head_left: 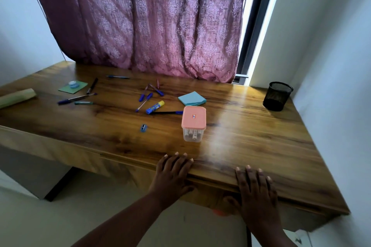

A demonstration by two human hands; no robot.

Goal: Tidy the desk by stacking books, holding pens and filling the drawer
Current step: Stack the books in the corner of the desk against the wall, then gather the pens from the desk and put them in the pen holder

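Note:
My left hand (172, 176) and my right hand (256, 190) rest flat on the front edge of the wooden desk (251, 136), fingers spread, holding nothing. Just beyond them stands a clear box with a pink lid (193, 120). Several pens (147, 96) lie scattered mid-desk, with a blue and yellow glue stick (155, 107), a black pen (166, 112) and a blue sharpener (143, 127). More pens (77, 98) lie to the left. A black mesh pen holder (277, 96) stands at the far right. The drawer front (208, 198) below my hands looks shut.
A blue sticky-note pad (192, 98) lies behind the box. A green pad with a tape roll on it (73, 86) sits far left, beside a rolled greenish sheet (17, 97). A purple curtain (150, 22) hangs behind the desk; white walls close both sides.

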